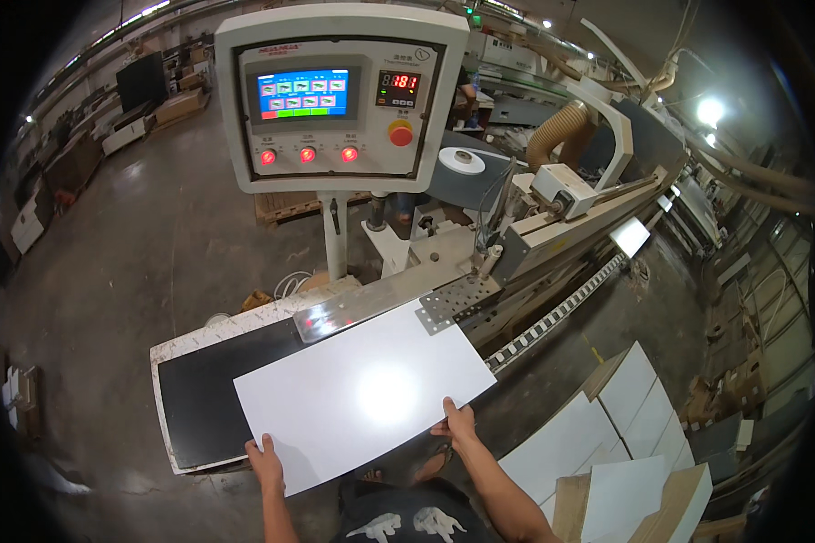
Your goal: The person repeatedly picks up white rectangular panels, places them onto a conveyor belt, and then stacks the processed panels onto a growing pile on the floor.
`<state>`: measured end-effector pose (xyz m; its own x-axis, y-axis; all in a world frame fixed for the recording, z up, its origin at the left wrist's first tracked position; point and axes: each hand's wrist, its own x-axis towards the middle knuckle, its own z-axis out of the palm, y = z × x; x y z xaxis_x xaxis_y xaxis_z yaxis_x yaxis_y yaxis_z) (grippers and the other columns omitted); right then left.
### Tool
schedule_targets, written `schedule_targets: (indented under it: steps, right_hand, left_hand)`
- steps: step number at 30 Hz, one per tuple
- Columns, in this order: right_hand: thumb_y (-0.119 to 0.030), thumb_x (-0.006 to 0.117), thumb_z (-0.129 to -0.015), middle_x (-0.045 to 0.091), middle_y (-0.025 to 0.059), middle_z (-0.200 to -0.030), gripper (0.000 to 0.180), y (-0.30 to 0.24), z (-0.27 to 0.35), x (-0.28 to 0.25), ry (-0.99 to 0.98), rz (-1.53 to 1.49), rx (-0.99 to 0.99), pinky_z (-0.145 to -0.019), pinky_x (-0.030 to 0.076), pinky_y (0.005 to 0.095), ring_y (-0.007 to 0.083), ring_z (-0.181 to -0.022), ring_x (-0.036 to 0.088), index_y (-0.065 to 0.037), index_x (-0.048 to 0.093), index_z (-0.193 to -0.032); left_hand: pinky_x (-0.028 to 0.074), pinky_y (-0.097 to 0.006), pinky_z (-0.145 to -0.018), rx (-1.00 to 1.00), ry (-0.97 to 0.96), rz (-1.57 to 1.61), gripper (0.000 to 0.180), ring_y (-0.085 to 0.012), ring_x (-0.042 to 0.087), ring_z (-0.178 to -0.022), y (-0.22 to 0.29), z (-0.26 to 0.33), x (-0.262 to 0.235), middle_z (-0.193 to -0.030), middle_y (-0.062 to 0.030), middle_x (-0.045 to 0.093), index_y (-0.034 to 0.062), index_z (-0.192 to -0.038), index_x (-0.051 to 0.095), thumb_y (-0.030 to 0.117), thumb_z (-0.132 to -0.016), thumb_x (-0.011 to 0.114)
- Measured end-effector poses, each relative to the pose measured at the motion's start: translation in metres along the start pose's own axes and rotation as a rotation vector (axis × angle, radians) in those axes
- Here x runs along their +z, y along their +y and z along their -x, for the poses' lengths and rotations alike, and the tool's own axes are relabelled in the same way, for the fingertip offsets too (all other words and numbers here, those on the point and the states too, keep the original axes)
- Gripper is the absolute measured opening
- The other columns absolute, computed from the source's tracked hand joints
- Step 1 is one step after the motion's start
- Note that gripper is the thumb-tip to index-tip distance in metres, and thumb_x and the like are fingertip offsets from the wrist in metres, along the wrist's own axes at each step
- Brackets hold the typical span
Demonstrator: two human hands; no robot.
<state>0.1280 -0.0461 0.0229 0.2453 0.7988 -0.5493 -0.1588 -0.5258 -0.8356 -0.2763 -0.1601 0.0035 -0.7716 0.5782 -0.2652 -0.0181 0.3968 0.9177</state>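
Observation:
A white rectangular panel lies tilted across the black infeed table of a long machine. Its far edge runs along the metal guide fence, and its far right corner sits under a perforated metal plate. My left hand grips the panel's near left corner, thumb on top. My right hand holds the near edge further right, thumb on the upper face and fingers beneath. A bright light reflects off the middle of the panel.
A control box with lit screen and red buttons stands on a post behind the table. The machine's toothed conveyor track runs away to the far right. Stacked white panels stand at my right. A tan hose hangs over the machine.

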Motion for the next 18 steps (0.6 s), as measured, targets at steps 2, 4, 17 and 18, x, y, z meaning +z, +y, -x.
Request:
schedule_targets:
  steps: [2,4,17,18]
  right_hand:
    - [-0.029,0.054,-0.1,0.062,0.0163,-0.079,0.039,-0.002,-0.007,0.002,0.032,0.011,0.032,-0.045,0.06,0.0355,0.0238,-0.054,0.065,0.008,0.048,-0.109]
    - [-0.027,0.054,-0.1,0.063,0.0178,-0.08,0.041,-0.005,-0.014,0.003,0.069,0.021,0.118,-0.044,0.059,0.0355,0.024,-0.053,0.064,0.01,0.043,-0.114]
    - [-0.024,0.054,-0.1,0.062,0.019,-0.078,0.04,-0.057,-0.097,-0.092,0.096,0.029,0.155,-0.04,0.056,0.0347,0.0248,-0.05,0.063,0.013,0.046,-0.113]
    - [-0.024,0.054,-0.1,0.062,0.0196,-0.079,0.041,-0.06,-0.102,-0.098,0.105,0.049,0.16,-0.04,0.056,0.035,0.0254,-0.05,0.063,0.014,0.046,-0.113]
  left_hand:
    - [0.045,-0.036,-0.088,-0.03,-0.018,-0.015,0.031,-0.0217,0.054,-0.095,0.012,-0.003,0.003,-0.103,-0.0135,0.058,-0.0008,-0.112,0.048,0.026,-0.099,0.058]
    - [0.045,-0.036,-0.087,-0.07,-0.037,-0.041,0.029,-0.0216,0.054,-0.095,0.02,-0.003,0.005,-0.104,-0.0135,0.058,0.0,-0.112,0.047,0.024,-0.099,0.057]
    - [0.045,-0.038,-0.092,-0.078,-0.05,0.006,0.033,-0.0247,0.054,-0.103,0.026,0.036,0.121,-0.117,-0.0159,0.056,-0.0028,-0.124,0.044,0.017,-0.1,0.053]
    - [0.045,-0.038,-0.094,-0.09,-0.028,0.027,0.036,-0.0262,0.055,-0.105,0.025,0.036,0.129,-0.12,-0.0171,0.055,-0.003,-0.127,0.042,0.019,-0.101,0.052]
